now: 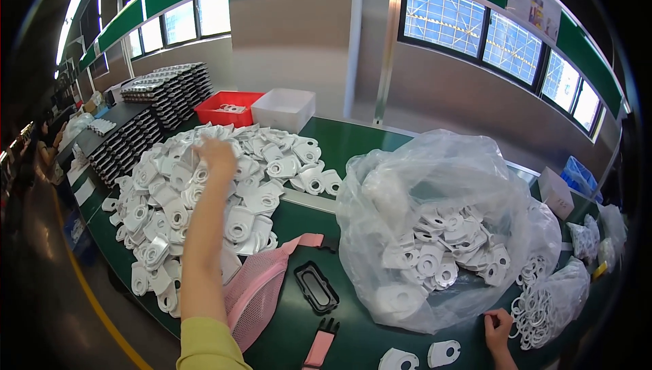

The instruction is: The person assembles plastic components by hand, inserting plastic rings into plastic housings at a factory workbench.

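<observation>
My left hand (219,155) reaches over a heap of white plastic parts (170,187), rounded plates with round holes. Its fingertips are smeared among the parts, so whether they grip one cannot be seen. At the lower right, my right hand (499,329) is closed, fingers curled, beside the edge of a large clear plastic bag (367,234). Anything inside those fingers is hidden. More of the white plates (441,254) lie within the bag. Two loose plates, one white plate (444,354) and another white plate (399,359), rest on the green table near the front edge.
A pink mesh pouch (255,295) with a buckle strap (319,348) and a black frame (316,287) lie between heap and bag. Behind stand a red bin (227,116), a white bin (284,108) and stacked black trays (129,142). Bagged white rings (536,312) sit at right.
</observation>
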Demonstrator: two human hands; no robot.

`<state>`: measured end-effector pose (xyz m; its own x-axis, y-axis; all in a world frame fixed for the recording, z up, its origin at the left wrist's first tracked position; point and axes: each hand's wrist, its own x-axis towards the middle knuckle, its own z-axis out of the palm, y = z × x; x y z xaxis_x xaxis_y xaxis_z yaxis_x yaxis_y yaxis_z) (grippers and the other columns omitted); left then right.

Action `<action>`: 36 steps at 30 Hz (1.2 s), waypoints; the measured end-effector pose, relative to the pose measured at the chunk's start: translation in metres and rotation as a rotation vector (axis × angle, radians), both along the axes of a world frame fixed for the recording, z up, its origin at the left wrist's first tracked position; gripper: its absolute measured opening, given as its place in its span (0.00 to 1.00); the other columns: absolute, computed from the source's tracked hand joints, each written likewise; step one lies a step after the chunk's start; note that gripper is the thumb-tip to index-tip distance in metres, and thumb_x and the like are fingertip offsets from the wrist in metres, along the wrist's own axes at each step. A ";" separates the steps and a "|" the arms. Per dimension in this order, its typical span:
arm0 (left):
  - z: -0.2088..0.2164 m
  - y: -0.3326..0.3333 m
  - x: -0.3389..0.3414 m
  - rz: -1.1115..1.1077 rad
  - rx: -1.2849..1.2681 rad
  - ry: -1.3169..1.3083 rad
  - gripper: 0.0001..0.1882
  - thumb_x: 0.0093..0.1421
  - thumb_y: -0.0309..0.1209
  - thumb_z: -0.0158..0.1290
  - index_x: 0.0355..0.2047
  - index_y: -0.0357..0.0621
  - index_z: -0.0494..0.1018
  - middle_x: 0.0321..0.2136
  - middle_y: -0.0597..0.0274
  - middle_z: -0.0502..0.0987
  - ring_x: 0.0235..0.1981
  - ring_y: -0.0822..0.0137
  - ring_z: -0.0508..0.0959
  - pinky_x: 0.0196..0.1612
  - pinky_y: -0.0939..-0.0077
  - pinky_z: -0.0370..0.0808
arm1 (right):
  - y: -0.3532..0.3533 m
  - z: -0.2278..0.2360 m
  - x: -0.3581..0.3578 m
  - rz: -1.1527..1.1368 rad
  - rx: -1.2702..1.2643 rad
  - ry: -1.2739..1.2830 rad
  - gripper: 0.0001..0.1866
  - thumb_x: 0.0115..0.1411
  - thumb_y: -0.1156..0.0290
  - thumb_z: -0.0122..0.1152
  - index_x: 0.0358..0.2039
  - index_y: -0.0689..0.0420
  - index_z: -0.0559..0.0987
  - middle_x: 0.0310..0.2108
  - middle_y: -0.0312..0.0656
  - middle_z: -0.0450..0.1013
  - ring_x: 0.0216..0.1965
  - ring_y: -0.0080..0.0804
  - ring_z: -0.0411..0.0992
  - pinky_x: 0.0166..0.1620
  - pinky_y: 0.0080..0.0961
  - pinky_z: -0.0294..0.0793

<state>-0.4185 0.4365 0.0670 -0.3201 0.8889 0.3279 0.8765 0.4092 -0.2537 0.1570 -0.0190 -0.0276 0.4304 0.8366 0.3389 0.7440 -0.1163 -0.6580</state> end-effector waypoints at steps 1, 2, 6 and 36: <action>-0.019 0.017 0.012 -0.072 0.116 0.100 0.20 0.57 0.38 0.46 0.48 0.46 0.70 0.54 0.55 0.67 0.61 0.53 0.58 0.56 0.30 0.48 | 0.001 0.000 0.001 0.006 0.002 -0.008 0.01 0.48 0.81 0.57 0.22 0.63 0.75 0.17 0.34 0.64 0.16 0.18 0.59 0.21 0.16 0.54; -0.039 0.037 0.027 -0.145 0.232 0.198 0.20 0.57 0.38 0.46 0.48 0.45 0.70 0.53 0.56 0.68 0.59 0.53 0.60 0.56 0.31 0.49 | 0.005 0.000 0.001 0.011 0.005 -0.019 0.01 0.48 0.81 0.56 0.22 0.63 0.75 0.16 0.34 0.64 0.16 0.18 0.58 0.21 0.17 0.54; -0.055 0.010 0.149 -0.854 0.135 -0.172 0.28 0.55 0.55 0.46 0.54 0.59 0.65 0.60 0.61 0.59 0.64 0.50 0.49 0.55 0.25 0.43 | 0.006 -0.002 0.001 0.000 -0.020 -0.062 0.00 0.49 0.81 0.56 0.23 0.63 0.74 0.17 0.34 0.64 0.17 0.18 0.59 0.21 0.17 0.54; -0.057 -0.396 -0.059 -0.240 0.044 -0.314 0.51 0.41 0.62 0.56 0.63 0.55 0.53 0.65 0.47 0.40 0.65 0.41 0.34 0.58 0.31 0.30 | -0.002 0.002 0.010 0.119 -0.113 -0.081 0.07 0.56 0.77 0.55 0.35 0.64 0.77 0.30 0.43 0.74 0.30 0.30 0.71 0.35 0.23 0.70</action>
<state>-0.4773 0.0405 0.0097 -0.1953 0.9379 0.2867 0.9807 0.1874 0.0551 0.1673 -0.0206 -0.0256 0.3016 0.9145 0.2696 0.8068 -0.0941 -0.5833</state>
